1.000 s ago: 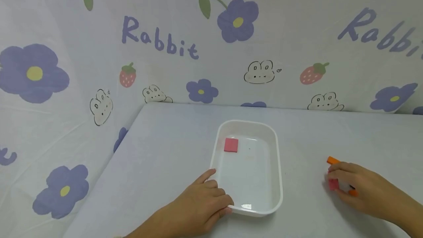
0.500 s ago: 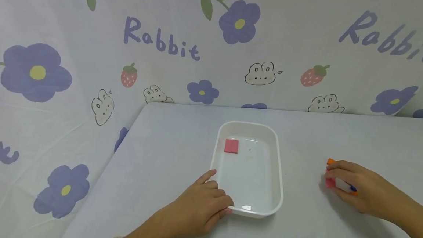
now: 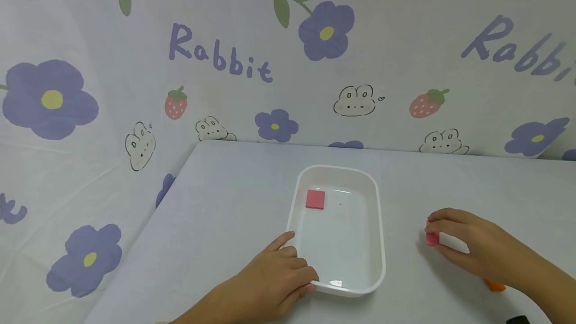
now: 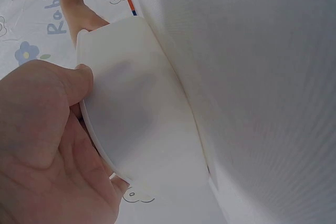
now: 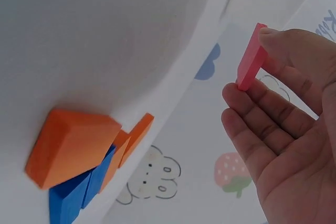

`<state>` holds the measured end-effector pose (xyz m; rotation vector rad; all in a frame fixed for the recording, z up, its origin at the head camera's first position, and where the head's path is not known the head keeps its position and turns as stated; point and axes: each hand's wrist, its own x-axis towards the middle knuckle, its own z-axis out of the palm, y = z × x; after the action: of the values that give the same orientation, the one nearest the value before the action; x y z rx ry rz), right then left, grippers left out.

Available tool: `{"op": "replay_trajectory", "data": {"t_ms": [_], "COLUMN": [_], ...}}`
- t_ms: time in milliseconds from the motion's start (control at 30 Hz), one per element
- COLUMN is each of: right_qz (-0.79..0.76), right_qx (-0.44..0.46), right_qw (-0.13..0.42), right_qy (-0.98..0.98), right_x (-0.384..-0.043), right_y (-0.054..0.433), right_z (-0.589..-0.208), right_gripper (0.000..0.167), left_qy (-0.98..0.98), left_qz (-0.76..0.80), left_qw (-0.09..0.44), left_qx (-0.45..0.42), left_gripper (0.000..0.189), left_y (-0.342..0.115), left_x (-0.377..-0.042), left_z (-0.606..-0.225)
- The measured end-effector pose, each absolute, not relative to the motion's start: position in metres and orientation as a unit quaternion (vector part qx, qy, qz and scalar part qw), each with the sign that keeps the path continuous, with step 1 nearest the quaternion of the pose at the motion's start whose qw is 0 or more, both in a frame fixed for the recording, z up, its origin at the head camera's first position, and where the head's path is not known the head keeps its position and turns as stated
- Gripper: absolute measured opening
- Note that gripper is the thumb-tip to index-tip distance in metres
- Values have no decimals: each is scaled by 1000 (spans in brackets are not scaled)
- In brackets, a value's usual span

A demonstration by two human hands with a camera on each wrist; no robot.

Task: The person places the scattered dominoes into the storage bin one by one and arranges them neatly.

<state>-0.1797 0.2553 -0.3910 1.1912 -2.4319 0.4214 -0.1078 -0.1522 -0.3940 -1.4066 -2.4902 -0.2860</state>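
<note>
My left hand (image 3: 270, 279) grips the near-left rim of a white plastic tray (image 3: 381, 234), thumb against its outer wall in the left wrist view. A flat pink square block (image 3: 315, 200) lies in the tray's far-left corner. To the right of the tray, my right hand (image 3: 477, 244) pinches a second pink block (image 5: 252, 59) between thumb and fingertips. This block is thin and square-edged, held on edge above the white table. Its remaining fingers are extended, palm side showing in the right wrist view.
Orange blocks (image 5: 73, 142) and blue blocks (image 5: 68, 198) sit grouped on the table, mostly hidden behind the right arm in the head view. A small dark object (image 3: 517, 320) shows at the bottom right edge. Patterned cloth (image 3: 225, 89) hangs behind the table.
My right hand has moved left with the pink block, away from the orange and blue blocks and nearer the tray. My left hand stays on the tray.
</note>
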Motion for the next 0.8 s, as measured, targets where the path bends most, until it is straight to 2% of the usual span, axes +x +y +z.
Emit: {"op": "replay_trajectory", "data": {"t_ms": [300,533,567,700,733,800], "right_qz": [159,146,144,141,142,144], "right_qx": [427,419,418,415,414,412], "right_qw": [181,183,182,177,176,175], "right_qy": [-872,-877,-878,-881,-882,-882], "right_x": [-186,-192,-192,-194,-195,-196], "right_y": [241,231,230,225,223,220], "right_z": [-386,-379,-378,-374,-374,-373], "right_gripper": [49,60,58,27,28,41], "left_qy": [-862,-864,-864,-862,-862,-862], "left_qz": [-96,-99,-99,-98,-98,-98], "left_qw": [121,116,118,119,118,116], "left_qx": [-483,-480,-480,-483,-483,-483], "left_gripper": [11,11,11,11,11,12], "left_y": [-151,-151,-151,-151,-151,-151], "left_x": [-108,-108,-108,-109,-109,-110], "left_z": [-393,-393,-394,-395,-395,-395]}}
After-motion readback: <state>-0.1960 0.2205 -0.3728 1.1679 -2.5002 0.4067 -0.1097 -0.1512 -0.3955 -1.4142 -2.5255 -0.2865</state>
